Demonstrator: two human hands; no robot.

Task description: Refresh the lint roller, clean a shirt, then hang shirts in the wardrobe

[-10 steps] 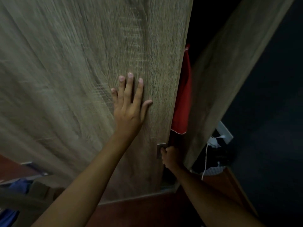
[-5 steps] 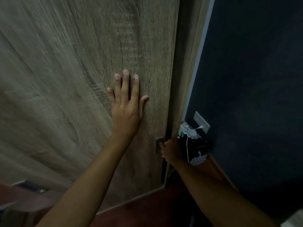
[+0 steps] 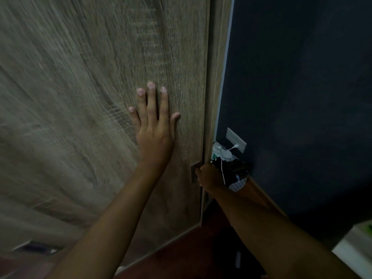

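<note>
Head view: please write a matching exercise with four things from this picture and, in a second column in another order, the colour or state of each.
Things:
1 left hand
2 right hand
3 wall
4 socket plate

States:
A dark blue
B flat on the wardrobe door
C has a white cable plugged in
D curled on the door's edge

Pairs: 1-B, 2-D, 3-A, 4-C
</note>
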